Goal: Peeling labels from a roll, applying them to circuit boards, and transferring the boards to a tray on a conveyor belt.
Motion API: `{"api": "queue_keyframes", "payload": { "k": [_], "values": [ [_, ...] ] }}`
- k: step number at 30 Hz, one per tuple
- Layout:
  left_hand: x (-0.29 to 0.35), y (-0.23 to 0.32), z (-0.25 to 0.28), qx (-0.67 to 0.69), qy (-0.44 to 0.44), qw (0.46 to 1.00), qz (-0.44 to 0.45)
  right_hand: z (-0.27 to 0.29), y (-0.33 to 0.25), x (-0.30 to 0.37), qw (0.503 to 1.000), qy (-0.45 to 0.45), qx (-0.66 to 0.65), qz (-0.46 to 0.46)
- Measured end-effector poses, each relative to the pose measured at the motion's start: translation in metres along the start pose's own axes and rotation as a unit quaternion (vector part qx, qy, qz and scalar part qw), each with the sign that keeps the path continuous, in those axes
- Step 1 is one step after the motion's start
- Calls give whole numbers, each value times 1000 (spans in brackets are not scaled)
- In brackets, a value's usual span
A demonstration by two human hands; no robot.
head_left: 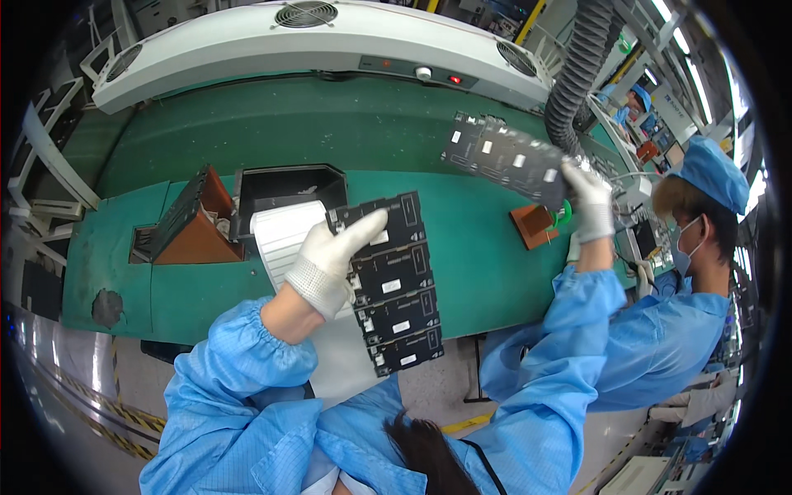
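My left hand (332, 256), in a white glove, grips a black circuit board panel (394, 287) by its left edge, thumb laid over its upper part. The panel has several sections in a column, most with a small white label showing. Out to the right, my white-gloved right hand (589, 198) holds the right end of a second black circuit board panel (505, 157), which bears several white labels in a row. That hand and panel are slightly blurred. A strip of white blank labels (289, 235) lies beneath my left hand, its backing hanging past the table's front edge.
A black bin (289, 176) stands behind the labels, with a brown wedge-shaped stand (194, 223) left of it. A brown block with a green ring (532, 226) sits on the green table (478, 268) at right. Overhead is a white fan unit (330, 41). A co-worker (652, 330) sits close on my right.
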State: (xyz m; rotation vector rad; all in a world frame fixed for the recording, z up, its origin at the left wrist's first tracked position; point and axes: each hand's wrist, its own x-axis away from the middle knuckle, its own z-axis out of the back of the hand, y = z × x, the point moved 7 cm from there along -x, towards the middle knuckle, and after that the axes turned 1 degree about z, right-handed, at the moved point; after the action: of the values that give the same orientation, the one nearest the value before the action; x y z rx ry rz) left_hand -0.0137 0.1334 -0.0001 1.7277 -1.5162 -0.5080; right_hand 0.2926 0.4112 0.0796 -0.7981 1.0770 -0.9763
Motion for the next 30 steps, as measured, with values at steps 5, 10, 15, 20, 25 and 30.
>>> {"api": "queue_keyframes", "payload": {
  "k": [5,10,15,20,25,30],
  "values": [
    [3,-12,17,-3,32,999,38,-98,138,-34,941,32,-263,-211],
    [-2,-18,16,1,23,999,34,-184,187,-41,867,77,-397,-291],
    [-2,-14,28,23,63,997,35,-207,144,-17,892,-65,-337,-295],
    [-11,-24,23,17,20,998,56,-202,-27,65,921,-386,-35,29],
    [-11,-37,2,-119,-40,991,34,-191,-102,141,813,-546,128,157],
    [-4,9,18,-201,-85,964,-151,-146,-105,99,890,-425,131,99]
  ]
}}
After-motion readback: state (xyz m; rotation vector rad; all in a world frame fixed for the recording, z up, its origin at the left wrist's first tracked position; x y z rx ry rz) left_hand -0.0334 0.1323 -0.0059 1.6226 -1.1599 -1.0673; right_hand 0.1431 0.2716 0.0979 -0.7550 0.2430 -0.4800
